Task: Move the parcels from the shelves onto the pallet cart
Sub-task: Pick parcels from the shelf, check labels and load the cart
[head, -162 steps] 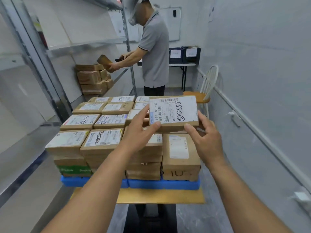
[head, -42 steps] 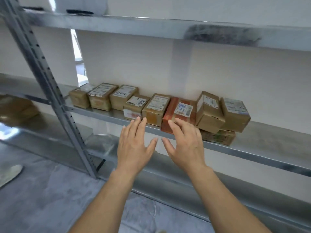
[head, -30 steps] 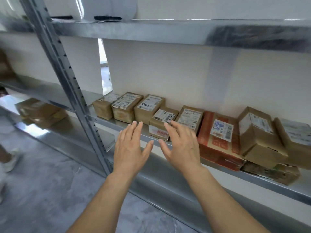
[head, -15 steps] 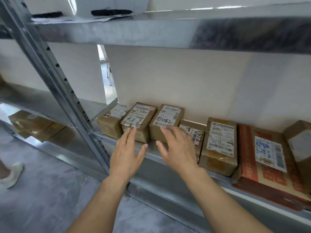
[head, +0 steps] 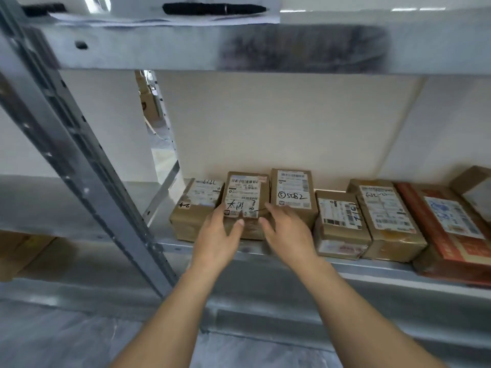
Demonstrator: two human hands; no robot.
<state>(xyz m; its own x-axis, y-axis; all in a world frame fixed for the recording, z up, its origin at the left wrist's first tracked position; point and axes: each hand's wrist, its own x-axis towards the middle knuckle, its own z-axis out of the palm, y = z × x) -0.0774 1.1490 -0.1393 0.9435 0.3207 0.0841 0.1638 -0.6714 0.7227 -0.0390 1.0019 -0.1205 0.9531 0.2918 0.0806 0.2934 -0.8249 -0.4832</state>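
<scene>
Left grip (head: 218,235) and right grip (head: 287,232): both spread, fingers straight, laid against opposite sides of one parcel (head: 245,197), thumbs at its near face. Parcel stood on the metal shelf (head: 372,266) between the grips, long axis running away from them, label upward. Brown taped carton; white label bore barcodes and black handwriting. The shelf also held a neighbouring parcel (head: 196,205) left of the grips, a "5082" parcel (head: 292,192) beyond the right grip, and a red-printed carton (head: 451,229) far right.

Brown parcels (head: 382,208), frame centre: white labels, black barcodes and handwriting. Orange-red parcel (head: 451,251), right edge: white label with blue print. Shelf (head: 372,269): grey metal. Pen (head: 212,8), top: black. Floor (head: 66,341): mottled grey.
</scene>
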